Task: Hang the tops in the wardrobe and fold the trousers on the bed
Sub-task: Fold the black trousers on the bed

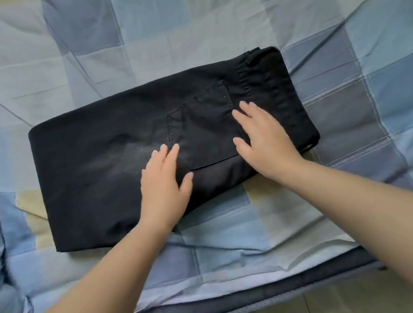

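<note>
Smoothing a folded pair of black cotton trousers [144, 144] on the bed with both my palms.

The trousers lie as a thick rectangle across the middle of the blue-and-grey checked bedspread [180, 26], waistband at the right end, back pocket facing up. My left hand [162, 181] rests flat near the front edge, fingers straight and close together, thumb out to the side, gripping nothing. My right hand [261, 137] lies flat just beside it, over the pocket's right edge, fingers slightly spread, also holding nothing. I keep both palms down, I think, to press air out and set the creases so the bundle stays square. This pair looks nearly finished. No tops and no wardrobe are in sight from here.
</note>
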Motion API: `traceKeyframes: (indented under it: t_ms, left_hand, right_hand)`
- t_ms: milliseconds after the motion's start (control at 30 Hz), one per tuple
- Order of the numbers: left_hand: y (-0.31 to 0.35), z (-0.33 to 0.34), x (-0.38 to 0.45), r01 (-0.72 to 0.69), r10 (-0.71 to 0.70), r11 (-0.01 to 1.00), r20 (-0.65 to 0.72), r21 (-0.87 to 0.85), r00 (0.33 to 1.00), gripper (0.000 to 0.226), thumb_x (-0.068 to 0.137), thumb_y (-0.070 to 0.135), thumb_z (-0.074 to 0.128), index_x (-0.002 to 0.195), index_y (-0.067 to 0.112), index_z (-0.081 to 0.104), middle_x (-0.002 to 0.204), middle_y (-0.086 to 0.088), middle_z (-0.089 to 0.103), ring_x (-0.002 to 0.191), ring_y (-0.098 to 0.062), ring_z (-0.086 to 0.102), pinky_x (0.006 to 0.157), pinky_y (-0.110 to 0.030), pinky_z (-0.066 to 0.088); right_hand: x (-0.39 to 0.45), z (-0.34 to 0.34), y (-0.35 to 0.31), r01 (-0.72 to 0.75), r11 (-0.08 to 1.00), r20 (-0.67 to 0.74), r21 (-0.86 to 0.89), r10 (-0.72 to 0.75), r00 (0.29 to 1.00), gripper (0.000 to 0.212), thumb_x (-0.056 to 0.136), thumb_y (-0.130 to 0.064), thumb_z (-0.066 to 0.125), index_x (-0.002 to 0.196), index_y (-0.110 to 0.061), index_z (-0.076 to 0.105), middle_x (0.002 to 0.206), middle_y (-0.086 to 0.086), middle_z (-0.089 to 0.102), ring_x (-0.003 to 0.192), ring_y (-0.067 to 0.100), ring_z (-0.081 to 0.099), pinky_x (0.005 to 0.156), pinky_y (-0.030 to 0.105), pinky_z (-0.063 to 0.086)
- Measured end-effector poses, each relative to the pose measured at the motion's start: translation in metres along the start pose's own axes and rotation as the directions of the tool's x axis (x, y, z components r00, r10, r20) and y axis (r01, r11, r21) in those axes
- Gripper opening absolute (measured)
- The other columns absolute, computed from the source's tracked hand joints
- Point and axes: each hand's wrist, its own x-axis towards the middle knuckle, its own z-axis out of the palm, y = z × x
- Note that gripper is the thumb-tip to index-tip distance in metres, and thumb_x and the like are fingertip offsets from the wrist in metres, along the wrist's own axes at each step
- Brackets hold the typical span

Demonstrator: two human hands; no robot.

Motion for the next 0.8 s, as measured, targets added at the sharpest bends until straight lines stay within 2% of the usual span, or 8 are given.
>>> traceKeyframes:
  t_ms: [67,167,267,400,500,600,700,800]
  left_hand:
    - [-0.045,-0.019,0.003,0.098,-0.094,0.993,-0.067,0.069,0.993,0.066,0.094,0.034,0.054,0.151,0.019,0.025,0.159,-0.009,0.016,0.147,-0.026,0.009,0.118,-0.051,0.014]
    - [-0.104,-0.036,0.007,0.175,-0.188,0.937,0.014,0.303,0.982,0.073,0.093,0.049,0.048,0.153,0.023,0.014,0.161,-0.010,0.003,0.148,-0.028,0.000,0.117,-0.053,0.010]
    - [-0.146,-0.039,0.003,0.089,-0.150,0.862,0.084,0.500,0.985,0.079,0.089,0.063,0.035,0.153,0.027,0.007,0.161,-0.008,-0.005,0.148,-0.027,-0.004,0.117,-0.052,0.009]
    - [-0.164,-0.032,0.003,0.002,-0.070,0.848,0.110,0.530,0.991,0.083,0.084,0.070,0.021,0.153,0.028,0.003,0.161,-0.008,-0.007,0.148,-0.027,-0.005,0.117,-0.052,0.007]
    - [-0.168,-0.033,0.002,0.008,-0.025,0.905,0.034,0.426,0.999,0.079,0.088,0.062,0.040,0.152,0.025,0.015,0.161,-0.009,0.000,0.148,-0.026,0.000,0.117,-0.049,0.006]
    - [-0.182,-0.046,-0.002,0.208,-0.176,0.970,-0.226,0.125,0.958,0.076,0.087,0.047,0.061,0.148,0.017,0.028,0.159,-0.012,0.013,0.146,-0.028,0.011,0.118,-0.045,0.011]
    - [-0.205,-0.062,-0.005,0.366,-0.406,0.913,-0.298,-0.183,0.864,0.076,0.085,0.040,0.065,0.147,0.013,0.029,0.151,-0.011,0.031,0.139,-0.027,0.027,0.115,-0.041,0.024]
    - [-0.228,-0.075,-0.009,0.452,-0.582,0.772,-0.211,-0.446,0.786,0.068,0.084,0.037,0.068,0.141,0.012,0.040,0.127,-0.009,0.056,0.108,-0.019,0.055,0.094,-0.030,0.043]
  right_hand:
    - [-0.003,0.030,-0.028,0.101,0.995,0.048,-0.018,-0.100,0.994,0.062,0.094,-0.032,0.050,0.149,-0.016,0.025,0.159,0.005,0.016,0.147,0.020,0.009,0.118,0.043,0.011]
    - [-0.003,0.075,-0.055,0.130,0.986,0.093,-0.101,-0.120,0.988,0.076,0.092,-0.049,0.047,0.152,-0.022,0.009,0.161,0.004,0.002,0.147,0.019,-0.001,0.116,0.049,0.000]
    - [-0.013,0.117,-0.053,0.124,0.937,0.123,-0.326,-0.088,0.988,0.081,0.090,-0.062,0.034,0.152,-0.024,-0.001,0.160,0.007,-0.011,0.147,0.021,-0.009,0.114,0.054,-0.007]
    - [-0.025,0.137,-0.043,0.135,0.865,0.177,-0.483,-0.054,0.983,0.077,0.091,-0.063,0.026,0.152,-0.024,-0.001,0.159,0.008,-0.016,0.146,0.022,-0.013,0.115,0.054,-0.006]
    - [-0.018,0.131,-0.063,0.051,0.930,0.154,-0.363,0.006,0.988,0.079,0.091,-0.061,0.034,0.152,-0.020,0.002,0.160,0.009,-0.010,0.147,0.022,-0.010,0.115,0.053,-0.005]
    - [-0.002,0.118,-0.103,0.069,0.995,0.049,0.079,-0.073,0.996,0.076,0.094,-0.046,0.046,0.152,-0.013,0.009,0.161,0.004,0.001,0.147,0.016,-0.002,0.120,0.040,0.003]
    - [0.026,0.114,-0.140,0.106,0.924,0.003,0.366,-0.116,0.993,0.070,0.097,-0.035,0.046,0.152,-0.012,0.009,0.161,0.000,0.003,0.147,0.011,-0.001,0.119,0.027,0.004]
    - [0.058,0.119,-0.157,0.032,0.923,0.008,0.383,-0.038,0.999,0.070,0.098,-0.035,0.045,0.152,-0.013,0.007,0.161,0.001,0.002,0.147,0.013,0.000,0.119,0.030,0.005]
